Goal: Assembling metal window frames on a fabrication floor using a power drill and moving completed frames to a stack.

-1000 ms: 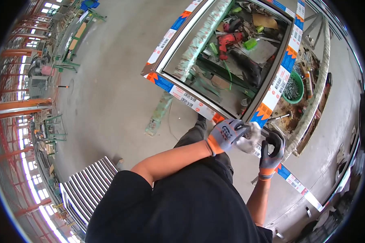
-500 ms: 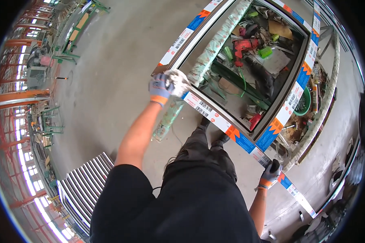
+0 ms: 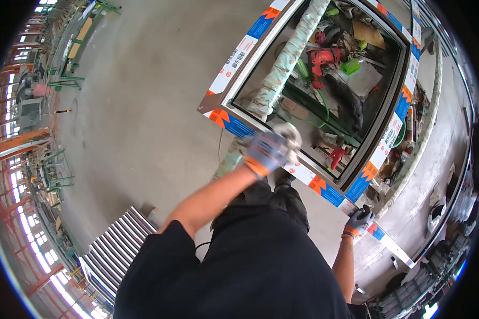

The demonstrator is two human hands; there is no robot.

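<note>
Your left hand (image 3: 266, 151) clenches a rag (image 3: 290, 140), likely wiping the frame (image 3: 332, 195); press evenly next; right hand's (image 3: 358, 220) hold unclear.

Head camera: left fisheye of head-worn pair. Faces steeply down. Torso (image 3: 234, 260) nearest, taped frame (image 3: 386, 139) farther, floor (image 3: 138, 111) beneath.

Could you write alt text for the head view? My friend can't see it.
A person's gloved left hand holds a crumpled whitish rag at the near side of a tape-edged brown window frame; the gloved right hand is on a taped bar beyond its corner. A red power drill shows through the frame.
</note>
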